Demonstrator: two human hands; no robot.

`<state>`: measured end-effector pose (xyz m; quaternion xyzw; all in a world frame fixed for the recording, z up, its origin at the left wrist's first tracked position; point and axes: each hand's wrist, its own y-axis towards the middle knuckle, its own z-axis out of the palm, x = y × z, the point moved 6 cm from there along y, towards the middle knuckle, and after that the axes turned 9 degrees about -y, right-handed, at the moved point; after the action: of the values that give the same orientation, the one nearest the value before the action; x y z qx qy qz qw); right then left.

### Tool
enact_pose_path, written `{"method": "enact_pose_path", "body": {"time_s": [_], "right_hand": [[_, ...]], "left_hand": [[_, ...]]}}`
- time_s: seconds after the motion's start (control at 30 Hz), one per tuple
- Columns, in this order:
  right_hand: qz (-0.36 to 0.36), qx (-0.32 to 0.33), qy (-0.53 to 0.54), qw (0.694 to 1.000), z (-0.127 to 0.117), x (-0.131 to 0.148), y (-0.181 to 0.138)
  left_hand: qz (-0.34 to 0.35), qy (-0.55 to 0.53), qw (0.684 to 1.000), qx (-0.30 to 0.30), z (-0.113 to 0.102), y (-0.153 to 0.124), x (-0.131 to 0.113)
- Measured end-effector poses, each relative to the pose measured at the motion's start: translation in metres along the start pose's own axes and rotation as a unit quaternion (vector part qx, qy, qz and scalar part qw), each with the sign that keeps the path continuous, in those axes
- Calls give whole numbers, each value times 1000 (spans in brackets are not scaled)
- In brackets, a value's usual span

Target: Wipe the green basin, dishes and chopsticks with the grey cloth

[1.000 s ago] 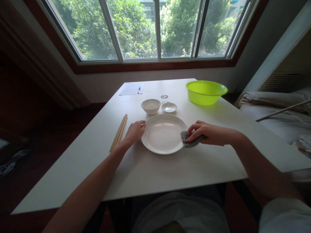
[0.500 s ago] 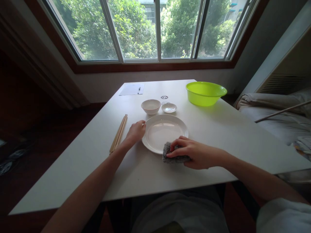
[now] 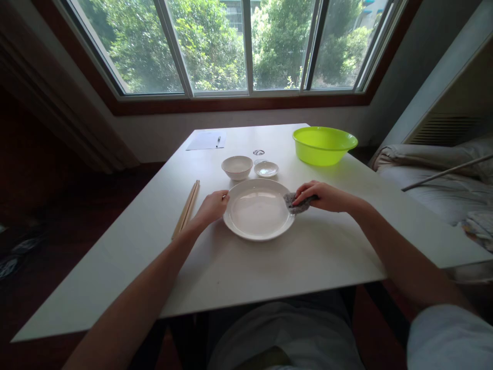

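A large white plate (image 3: pixel 259 211) lies on the white table in front of me. My left hand (image 3: pixel 214 206) grips its left rim, fingers closed, the thumb side towards the plate. At the plate's right rim my right hand (image 3: pixel 320 196) is closed on a grey fuzzy cleaning cloth (image 3: pixel 296 204), pressing it against the edge. Just beyond the plate stand a white bowl (image 3: pixel 237 167) and a small white saucer (image 3: pixel 266 169). Left of my left hand lie wooden chopsticks (image 3: pixel 186 209), side by side.
A lime-green plastic basin (image 3: pixel 324 147) stands at the back right of the table (image 3: pixel 215 288). A sheet of paper (image 3: pixel 204 141) with a pen (image 3: pixel 218 141) lies at the back left. A small dark-marked round item (image 3: pixel 258 152) is behind the saucer. Beyond is a window.
My right hand has moved the cloth from the plate's near rim, round to its right rim. The left hand keeps its grip on the left rim.
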<state>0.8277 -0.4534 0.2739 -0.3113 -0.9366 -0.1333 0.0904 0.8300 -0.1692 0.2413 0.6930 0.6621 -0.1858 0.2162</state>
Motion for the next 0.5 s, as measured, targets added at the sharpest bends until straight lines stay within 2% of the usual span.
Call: {"method": "enact_pose_path", "body": {"time_s": [0.1, 0.2, 0.27, 0.43, 0.5], "right_hand": [[42, -96, -21, 994, 2, -19, 4], [51, -118, -21, 991, 6, -20, 6], [46, -94, 2, 994, 4, -14, 5], [11, 35, 108, 993, -1, 7, -1], [11, 47, 118, 992, -1, 8, -2]], "left_hand": [[-10, 14, 1000, -5, 0, 0, 2], [-25, 34, 999, -7, 1, 0, 3], [-30, 45, 999, -9, 1, -1, 3], [-24, 44, 999, -18, 0, -1, 2], [-18, 35, 999, -15, 0, -1, 3]]}}
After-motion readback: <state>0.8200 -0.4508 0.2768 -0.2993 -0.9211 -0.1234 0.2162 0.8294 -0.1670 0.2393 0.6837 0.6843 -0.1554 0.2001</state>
